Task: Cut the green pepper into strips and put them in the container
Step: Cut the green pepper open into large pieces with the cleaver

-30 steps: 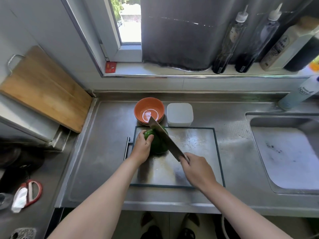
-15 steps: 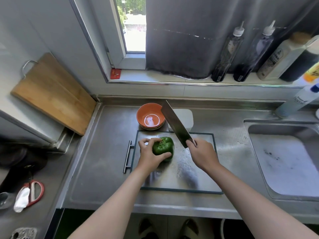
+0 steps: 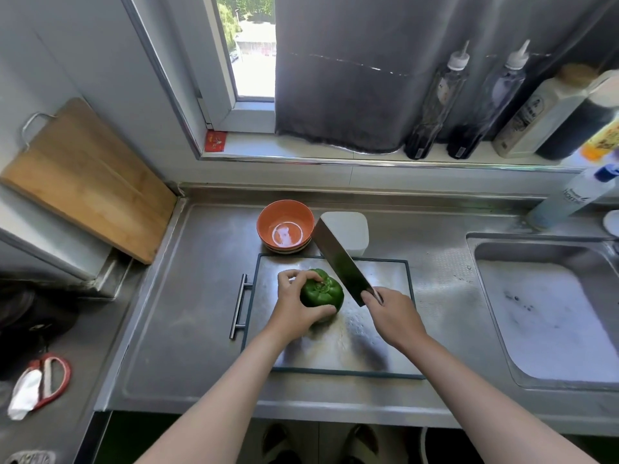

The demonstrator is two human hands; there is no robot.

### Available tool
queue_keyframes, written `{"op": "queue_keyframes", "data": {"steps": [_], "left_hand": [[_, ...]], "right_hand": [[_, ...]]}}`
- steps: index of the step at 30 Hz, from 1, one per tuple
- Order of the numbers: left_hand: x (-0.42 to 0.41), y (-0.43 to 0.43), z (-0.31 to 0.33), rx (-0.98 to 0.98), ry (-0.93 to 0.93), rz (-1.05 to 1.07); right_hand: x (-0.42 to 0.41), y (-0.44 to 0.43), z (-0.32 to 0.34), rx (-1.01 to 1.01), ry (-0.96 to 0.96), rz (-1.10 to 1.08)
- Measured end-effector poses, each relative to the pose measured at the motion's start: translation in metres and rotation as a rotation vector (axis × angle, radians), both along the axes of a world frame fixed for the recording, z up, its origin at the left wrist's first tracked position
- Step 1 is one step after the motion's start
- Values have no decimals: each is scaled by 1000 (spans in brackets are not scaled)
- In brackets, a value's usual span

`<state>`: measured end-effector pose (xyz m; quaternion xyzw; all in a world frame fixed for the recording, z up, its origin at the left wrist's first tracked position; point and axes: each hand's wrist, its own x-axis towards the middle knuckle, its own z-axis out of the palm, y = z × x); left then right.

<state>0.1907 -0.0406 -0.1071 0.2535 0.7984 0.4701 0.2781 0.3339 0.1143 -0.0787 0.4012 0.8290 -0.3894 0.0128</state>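
A whole green pepper [image 3: 322,291] stands stem side up on the steel cutting board [image 3: 385,349]. My left hand [image 3: 294,311] grips it from the left, fingers over the top and thumb under the front. My right hand [image 3: 392,314] holds a cleaver [image 3: 340,259] by its handle, which the hand hides. The blade is lifted and slants up to the back left, just right of the pepper and apart from it. A white lidded container [image 3: 348,231] sits behind the board, partly hidden by the blade.
Stacked orange bowls [image 3: 285,226] stand left of the container. A sink [image 3: 549,313] lies at the right. Bottles [image 3: 435,102] line the windowsill. A wooden board [image 3: 87,179] leans at the left, and red scissors [image 3: 47,376] lie on the lower left counter.
The cleaver was against the pepper a second ago; it has been lifted off to the right. My left hand turned the pepper so its stem faces up.
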Motion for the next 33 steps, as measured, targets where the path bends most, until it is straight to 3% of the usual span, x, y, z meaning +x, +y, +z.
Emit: {"op": "queue_keyframes", "data": {"steps": [5,11,18,22,27,29,33], "left_hand": [[-8,-9,-1,46,-167,-79],[8,-6,-9,-86,-10,-17],[2,-18,0,152,-56,203],[-2,-22,0,149,136,262],[-6,-22,-2,159,208,346],[-5,-23,-5,125,259,323],[-6,-28,-14,7,93,112]], "right_hand": [[5,0,-2,-34,13,18],[7,-7,-1,-12,14,0],[6,-16,4,-28,14,7],[5,-25,2,-42,37,15],[4,-34,3,-50,53,3],[3,-38,3,-61,55,-23],[0,-45,4,-73,61,-45]]}}
